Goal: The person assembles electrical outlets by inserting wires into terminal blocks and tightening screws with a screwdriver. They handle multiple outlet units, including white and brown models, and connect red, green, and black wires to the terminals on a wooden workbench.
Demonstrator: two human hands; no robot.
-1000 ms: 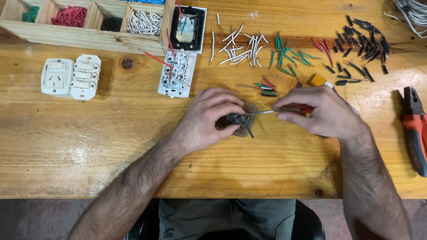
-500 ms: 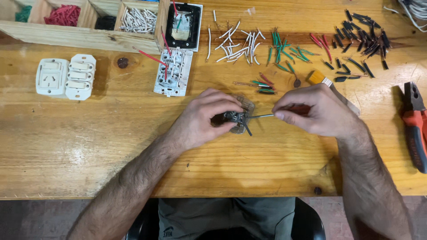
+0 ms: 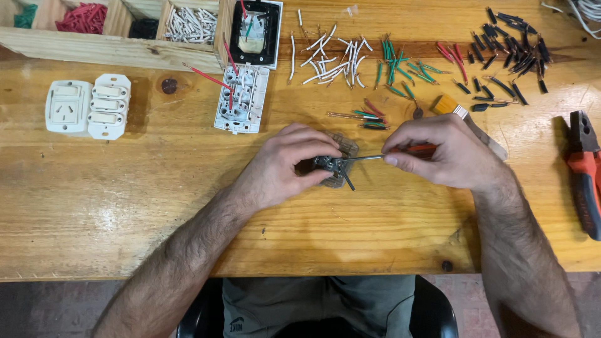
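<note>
My left hand (image 3: 283,164) grips a small dark switch module (image 3: 330,164) with a short black wire sticking out of it, held just above the wooden table (image 3: 125,206). My right hand (image 3: 446,152) holds a screwdriver (image 3: 375,156) with a red handle. Its metal shaft points left and its tip sits in the module. Both hands are near the middle of the table.
White switch plates (image 3: 89,106) lie at the left. An open white switch frame (image 3: 240,100) with red wires lies beside a wooden tray (image 3: 113,50) of wire pieces. Loose white (image 3: 328,56), green (image 3: 400,66), red (image 3: 452,56) and black (image 3: 508,53) wire pieces lie behind. Red pliers (image 3: 585,172) rest at the right edge.
The hands stay together on the module and screwdriver. The view has shifted slightly; the hold looks the same.
</note>
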